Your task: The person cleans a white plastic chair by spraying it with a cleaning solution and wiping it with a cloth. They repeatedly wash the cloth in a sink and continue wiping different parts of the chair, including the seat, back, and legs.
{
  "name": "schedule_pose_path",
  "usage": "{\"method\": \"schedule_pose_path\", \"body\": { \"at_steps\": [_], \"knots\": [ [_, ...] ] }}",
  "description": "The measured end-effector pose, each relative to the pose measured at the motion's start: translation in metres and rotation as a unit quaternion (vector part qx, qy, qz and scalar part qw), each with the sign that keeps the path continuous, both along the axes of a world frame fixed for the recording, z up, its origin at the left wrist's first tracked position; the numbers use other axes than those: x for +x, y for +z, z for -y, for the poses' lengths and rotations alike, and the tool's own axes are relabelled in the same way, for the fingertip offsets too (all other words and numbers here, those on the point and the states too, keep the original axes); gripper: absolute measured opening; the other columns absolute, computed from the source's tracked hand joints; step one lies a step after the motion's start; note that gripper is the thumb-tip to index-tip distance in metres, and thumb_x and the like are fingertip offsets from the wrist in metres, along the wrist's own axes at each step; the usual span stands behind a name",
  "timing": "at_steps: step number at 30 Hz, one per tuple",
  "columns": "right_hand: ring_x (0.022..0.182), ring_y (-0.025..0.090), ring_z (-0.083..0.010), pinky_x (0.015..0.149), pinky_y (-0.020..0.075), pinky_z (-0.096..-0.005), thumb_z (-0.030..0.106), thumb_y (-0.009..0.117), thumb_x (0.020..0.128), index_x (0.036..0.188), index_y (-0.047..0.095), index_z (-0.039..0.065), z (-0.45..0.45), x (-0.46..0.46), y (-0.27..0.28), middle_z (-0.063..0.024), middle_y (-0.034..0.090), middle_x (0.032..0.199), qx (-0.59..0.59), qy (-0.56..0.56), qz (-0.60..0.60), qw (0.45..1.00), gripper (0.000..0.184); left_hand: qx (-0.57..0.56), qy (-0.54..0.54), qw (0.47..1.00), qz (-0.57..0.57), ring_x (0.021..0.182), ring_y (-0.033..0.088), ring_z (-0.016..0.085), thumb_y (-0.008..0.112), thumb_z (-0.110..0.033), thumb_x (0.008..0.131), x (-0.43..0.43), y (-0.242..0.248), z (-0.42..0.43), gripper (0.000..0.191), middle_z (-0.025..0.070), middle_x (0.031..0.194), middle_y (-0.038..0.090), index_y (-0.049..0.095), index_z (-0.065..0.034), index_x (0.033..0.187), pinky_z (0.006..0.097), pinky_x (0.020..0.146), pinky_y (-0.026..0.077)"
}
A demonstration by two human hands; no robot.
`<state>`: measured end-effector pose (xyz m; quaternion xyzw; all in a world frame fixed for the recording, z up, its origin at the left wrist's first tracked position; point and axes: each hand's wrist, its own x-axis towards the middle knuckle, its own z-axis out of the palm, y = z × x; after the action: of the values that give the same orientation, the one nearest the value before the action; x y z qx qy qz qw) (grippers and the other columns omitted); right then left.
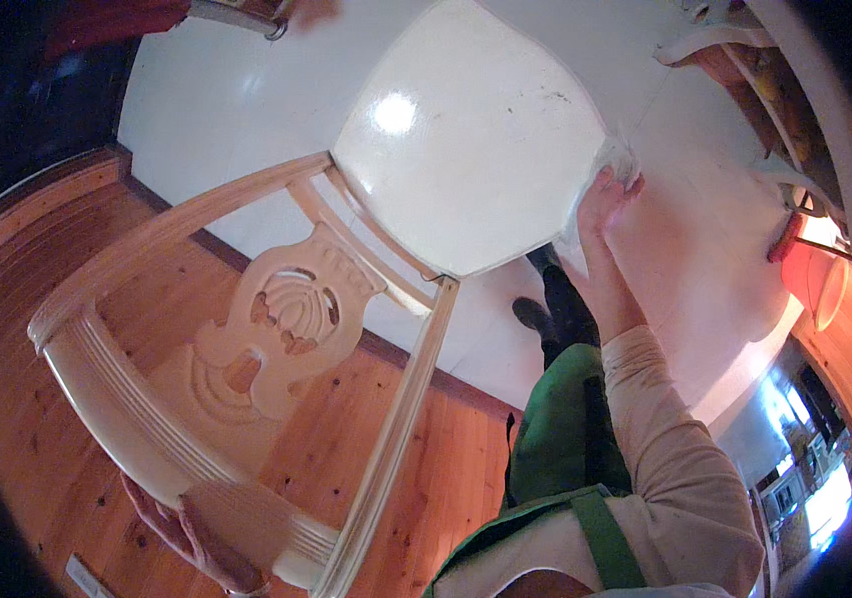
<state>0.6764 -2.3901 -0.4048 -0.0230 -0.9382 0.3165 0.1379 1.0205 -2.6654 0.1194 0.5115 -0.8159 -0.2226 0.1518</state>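
Note:
A pale wooden chair with a carved back splat and a glossy white seat stands in front of me. My left hand is at the lower left, around the outer edge of the chair's curved top rail; part of its grip is hidden. My right hand is at the seat's right edge, with its fingers on a bunched, whitish translucent sheet, perhaps plastic film. A few dark marks show on the seat near its far right side.
Pine plank panelling runs behind the chair back, with a skirting board above the pale floor. Carved furniture stands at the upper right. Below it are a red brush head and an orange container. A metal-ended leg shows at the top.

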Motion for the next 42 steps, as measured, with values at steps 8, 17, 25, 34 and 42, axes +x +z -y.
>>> {"method": "schedule_pose_path", "body": {
  "at_steps": [8, 17, 25, 34, 42],
  "knots": [
    [0.097, 0.053, -0.0447, 0.107, 0.0204, -0.0531, 0.034, 0.036, 0.098, 0.091, 0.055, -0.011, 0.074, 0.145, 0.022, -0.0291, 0.056, 0.091, 0.065, -0.022, 0.320, 0.945, 0.049, 0.063, 0.062, 0.989, -0.118, 0.135, 0.029, 0.027, 0.054, -0.021, 0.090, -0.013, -0.004, -0.008, 0.067, 0.0123, 0.150, 0.026, 0.021, -0.0051, 0.147, 0.0402, 0.110, 0.024],
    [0.099, 0.053, -0.0431, 0.085, 0.0413, -0.0529, 0.034, 0.043, 0.094, 0.088, 0.057, 0.001, 0.117, 0.237, 0.025, -0.0285, 0.057, 0.095, -0.010, 0.024, 0.413, 0.910, 0.036, 0.094, 0.033, 0.988, -0.122, 0.135, 0.030, 0.027, 0.053, -0.020, 0.092, -0.004, -0.002, -0.002, 0.065, 0.0123, 0.151, 0.025, 0.020, -0.0056, 0.147, 0.0417, 0.110, 0.026],
    [0.087, 0.061, -0.0378, 0.078, 0.0483, -0.0442, 0.028, 0.057, 0.078, 0.085, 0.062, 0.000, 0.018, 0.133, 0.091, -0.0222, 0.063, 0.090, -0.068, 0.193, 0.461, 0.863, 0.029, 0.125, 0.008, 0.972, -0.197, 0.130, 0.037, 0.026, 0.053, -0.011, 0.092, 0.005, -0.005, 0.001, 0.063, 0.0110, 0.149, 0.028, 0.021, -0.0095, 0.147, 0.0402, 0.106, 0.034],
    [0.087, 0.058, -0.0187, 0.079, 0.0474, -0.0348, 0.039, 0.057, 0.089, 0.101, 0.062, -0.003, -0.009, -0.006, 0.213, -0.0090, 0.063, 0.097, -0.519, 0.121, 0.437, 0.725, 0.043, 0.116, 0.030, 0.967, -0.223, 0.131, 0.035, 0.024, 0.052, -0.006, 0.090, 0.005, -0.011, 0.003, 0.064, 0.0077, 0.150, 0.027, 0.023, -0.0112, 0.147, 0.0385, 0.107, 0.032],
    [0.125, 0.035, -0.0478, 0.103, 0.0281, -0.0567, 0.050, 0.070, 0.072, 0.109, 0.065, 0.005, -0.001, -0.049, 0.151, -0.0226, 0.039, 0.138, 0.191, 0.324, 0.320, 0.869, 0.058, 0.095, 0.082, 0.979, -0.158, 0.134, 0.030, 0.028, 0.060, -0.026, 0.088, -0.013, -0.003, -0.004, 0.076, 0.0107, 0.151, 0.023, 0.018, -0.0080, 0.148, 0.0409, 0.109, 0.028]
  ]
}}
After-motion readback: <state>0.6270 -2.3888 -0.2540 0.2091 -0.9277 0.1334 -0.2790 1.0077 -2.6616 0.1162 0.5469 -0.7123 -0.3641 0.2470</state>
